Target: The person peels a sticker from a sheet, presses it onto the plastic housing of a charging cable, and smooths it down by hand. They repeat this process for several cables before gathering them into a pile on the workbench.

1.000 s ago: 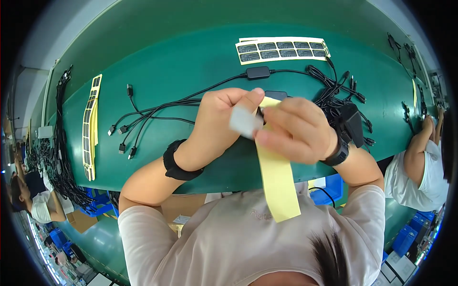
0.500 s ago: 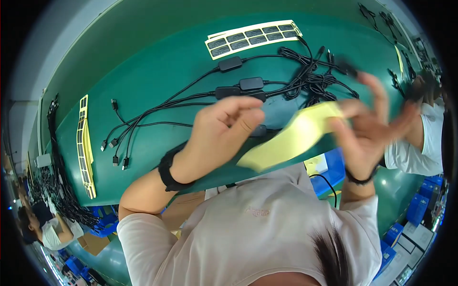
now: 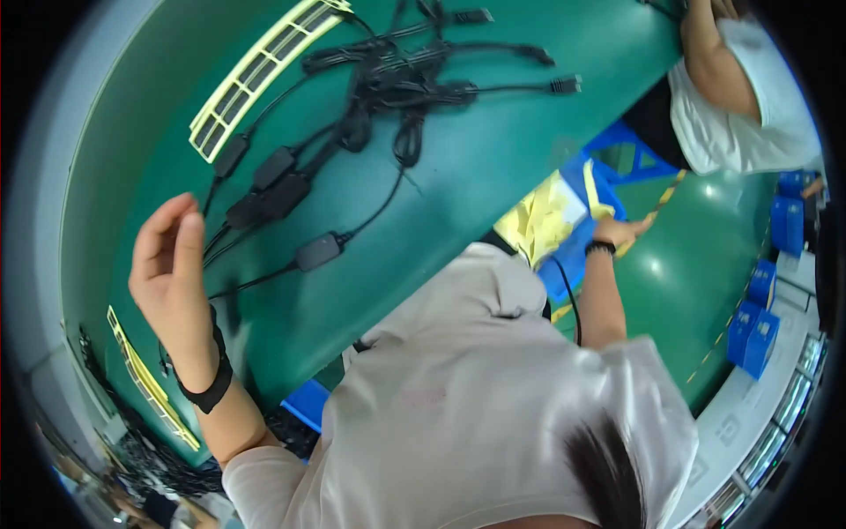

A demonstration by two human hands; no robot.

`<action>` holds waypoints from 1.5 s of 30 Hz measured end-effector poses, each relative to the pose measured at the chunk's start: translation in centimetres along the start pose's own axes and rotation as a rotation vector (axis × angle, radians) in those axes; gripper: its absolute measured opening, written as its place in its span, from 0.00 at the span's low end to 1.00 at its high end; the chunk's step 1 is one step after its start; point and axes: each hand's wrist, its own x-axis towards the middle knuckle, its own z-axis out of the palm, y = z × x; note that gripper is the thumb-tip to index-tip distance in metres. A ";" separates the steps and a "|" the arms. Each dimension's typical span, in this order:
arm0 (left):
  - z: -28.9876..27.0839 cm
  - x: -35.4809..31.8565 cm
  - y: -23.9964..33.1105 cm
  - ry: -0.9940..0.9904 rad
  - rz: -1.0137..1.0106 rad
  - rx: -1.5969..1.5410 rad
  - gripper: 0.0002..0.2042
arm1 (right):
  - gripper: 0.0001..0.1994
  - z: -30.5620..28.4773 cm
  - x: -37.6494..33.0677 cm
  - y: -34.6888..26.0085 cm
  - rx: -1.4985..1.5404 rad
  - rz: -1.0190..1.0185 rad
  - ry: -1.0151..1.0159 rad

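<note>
My left hand [image 3: 172, 278] hovers over the near left of the green table, fingers curled and thumb tip against them; whatever is pinched there is hidden. Beside it lie black cables with small flat boxes [image 3: 318, 252] along them. My right hand [image 3: 619, 232] is low on the right, beyond the table edge, at a blue bin [image 3: 575, 249]. A yellow paper strip [image 3: 593, 192] stands up from its fingers, partly over the bin. Crumpled yellow paper [image 3: 536, 220] fills part of the bin.
A yellow sheet of dark labels [image 3: 257, 75] lies at the far left of the table [image 3: 476, 176]. Another label sheet [image 3: 145, 383] lies nearer. Bundled black cables [image 3: 397, 79] are heaped at the back. A co-worker [image 3: 736, 97] sits at right; blue boxes [image 3: 753, 339] stand beyond the floor.
My right hand has carried the yellow paper strip from over the table down to the bin. My left hand sits farther left in view. The whole view has swung toward the right.
</note>
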 end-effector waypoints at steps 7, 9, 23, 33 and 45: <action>-1.0 -1.8 1.0 0.084 -0.080 0.163 0.11 | 0.50 -0.4 -4.0 -5.7 0.312 0.870 -0.506; -1.5 -2.4 0.8 0.125 -0.122 0.181 0.11 | 0.53 -0.8 -4.2 -7.0 0.250 0.914 -0.586; -4.3 2.2 -1.0 -0.050 0.411 0.847 0.18 | 0.28 -22.5 19.4 -23.3 1.558 -0.370 -0.166; -1.6 4.4 -5.3 -0.185 0.322 0.588 0.17 | 0.34 -34.5 3.5 -49.2 1.795 -0.526 -1.828; -1.1 3.3 -4.1 -0.237 -0.164 0.027 0.10 | 0.36 -34.0 -2.9 -49.1 1.671 -0.436 -1.831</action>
